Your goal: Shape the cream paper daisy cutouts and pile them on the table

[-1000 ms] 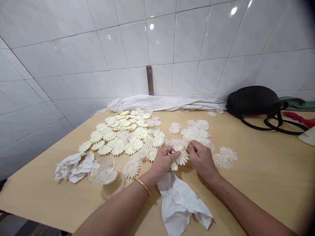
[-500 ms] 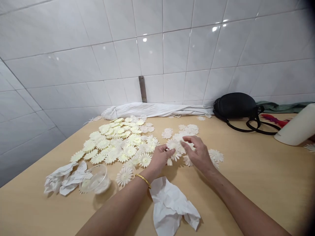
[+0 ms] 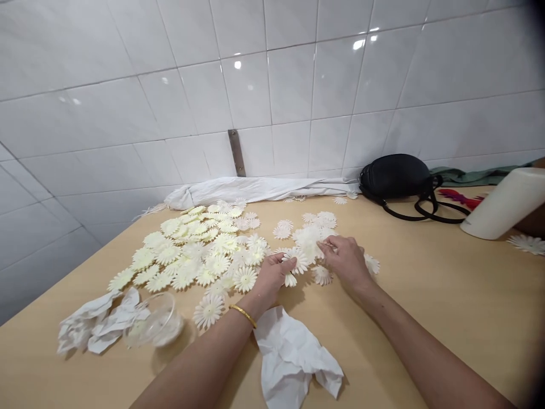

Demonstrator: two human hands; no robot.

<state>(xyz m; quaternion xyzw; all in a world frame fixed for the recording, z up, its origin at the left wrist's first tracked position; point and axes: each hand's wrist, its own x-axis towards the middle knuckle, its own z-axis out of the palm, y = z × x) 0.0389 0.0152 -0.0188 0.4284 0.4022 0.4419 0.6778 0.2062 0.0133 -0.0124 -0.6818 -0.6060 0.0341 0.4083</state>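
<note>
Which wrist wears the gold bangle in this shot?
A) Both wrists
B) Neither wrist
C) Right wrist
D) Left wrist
D. The gold bangle sits at the wrist of the left hand, while no bangle shows at the wrist of the right hand.

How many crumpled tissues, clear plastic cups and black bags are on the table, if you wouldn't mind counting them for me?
Crumpled white tissues: 3
Clear plastic cups: 1
Black bags: 1
Total: 5
</note>
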